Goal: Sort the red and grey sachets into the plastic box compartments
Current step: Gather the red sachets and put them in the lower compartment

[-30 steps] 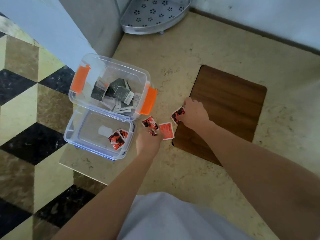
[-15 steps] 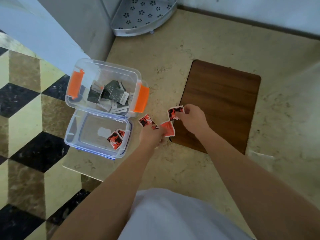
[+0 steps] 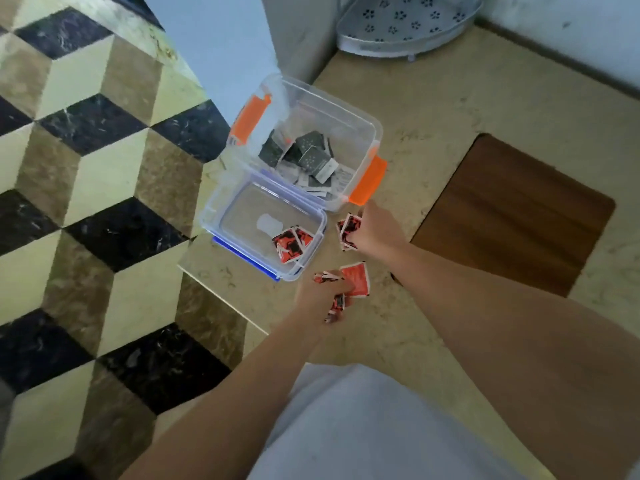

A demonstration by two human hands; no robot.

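Beige stone counter (image 3: 450, 109) sitting beside checkered floor. Clear plastic box (image 3: 360, 126) with orange clips holding grey sachets (image 3: 313, 157); shallow clear tray (image 3: 225, 220) just in front holding couple red sachets (image 3: 291, 242). Right hand (image 3: 375, 230) pinching red sachet (image 3: 348, 226) near tray corner. Left hand (image 3: 320, 299) gripping crumpled red sachets (image 3: 337, 304), one more lying flat (image 3: 356, 280) beside it.

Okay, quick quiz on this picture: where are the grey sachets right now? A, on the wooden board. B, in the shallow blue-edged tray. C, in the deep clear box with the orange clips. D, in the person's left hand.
C: the grey sachets lie piled inside the deep clear box with orange clips, while the shallow blue-edged tray holds only red sachets.
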